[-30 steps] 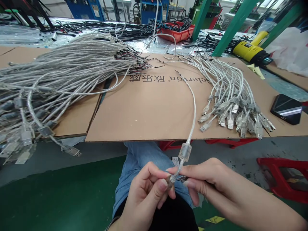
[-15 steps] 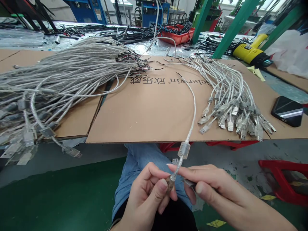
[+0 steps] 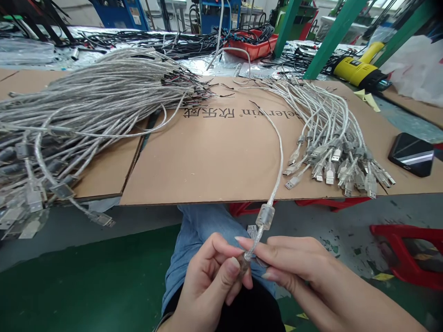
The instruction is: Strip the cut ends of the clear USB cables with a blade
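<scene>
My left hand [image 3: 218, 272] pinches the plug end of a clear-jacketed USB cable [image 3: 278, 152] between thumb and fingers. Above the grip, a ferrite bead [image 3: 265, 216] sits on the cable, and its far end lies on the cardboard with thin dark wires showing. My right hand [image 3: 297, 265] is closed beside the plug, its index finger against the cable just above it. A small greyish piece shows between its thumb and fingers, too covered to name. The plug itself is mostly hidden by my left fingers.
A large bundle of similar cables [image 3: 114, 97] lies on the left, a smaller group [image 3: 332, 124] on the right. Beside that group is a black phone [image 3: 411, 154]. Farther back are a yellow heat gun [image 3: 356, 71], a red tray [image 3: 252, 48] and green posts [image 3: 332, 41].
My right thumb has moved in toward the plug, and the dark piece in that hand is now more covered. My left hand keeps its grip. The view has shifted slightly.
</scene>
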Demonstrator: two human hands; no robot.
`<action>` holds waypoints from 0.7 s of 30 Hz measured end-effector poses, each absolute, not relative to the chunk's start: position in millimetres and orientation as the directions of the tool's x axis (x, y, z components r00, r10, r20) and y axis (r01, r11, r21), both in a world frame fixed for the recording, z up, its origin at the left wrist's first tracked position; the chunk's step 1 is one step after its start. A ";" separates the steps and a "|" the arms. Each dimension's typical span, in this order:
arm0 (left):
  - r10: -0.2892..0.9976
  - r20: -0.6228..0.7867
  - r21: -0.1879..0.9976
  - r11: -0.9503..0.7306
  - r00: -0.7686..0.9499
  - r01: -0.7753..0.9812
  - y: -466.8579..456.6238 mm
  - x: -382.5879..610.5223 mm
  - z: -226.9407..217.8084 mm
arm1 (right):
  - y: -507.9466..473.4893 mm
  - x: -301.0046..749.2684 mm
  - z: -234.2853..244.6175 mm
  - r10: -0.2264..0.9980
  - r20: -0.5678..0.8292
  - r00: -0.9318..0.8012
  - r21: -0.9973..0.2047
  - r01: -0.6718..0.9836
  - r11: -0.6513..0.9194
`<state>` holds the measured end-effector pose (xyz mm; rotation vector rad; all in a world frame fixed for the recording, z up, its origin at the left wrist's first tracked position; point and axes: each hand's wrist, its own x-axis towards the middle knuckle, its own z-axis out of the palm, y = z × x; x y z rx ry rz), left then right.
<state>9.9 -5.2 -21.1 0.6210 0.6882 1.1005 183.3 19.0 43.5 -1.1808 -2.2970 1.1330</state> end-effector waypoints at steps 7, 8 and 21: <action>0.928 -0.178 0.732 0.347 0.326 -0.587 -6.2 9.2 -20.7 | 18.2 177.3 39.1 0.833 0.014 -0.553 -0.853 0.428 0.299; 0.923 -0.171 0.713 0.358 0.346 -0.603 -5.4 9.3 -21.1 | 18.3 178.0 39.1 0.836 0.011 -0.548 -0.869 0.408 0.279; 0.863 -0.187 0.542 0.489 0.469 -0.683 -2.8 12.1 -23.7 | 19.0 179.3 40.0 0.819 0.020 -0.573 -0.792 0.491 0.362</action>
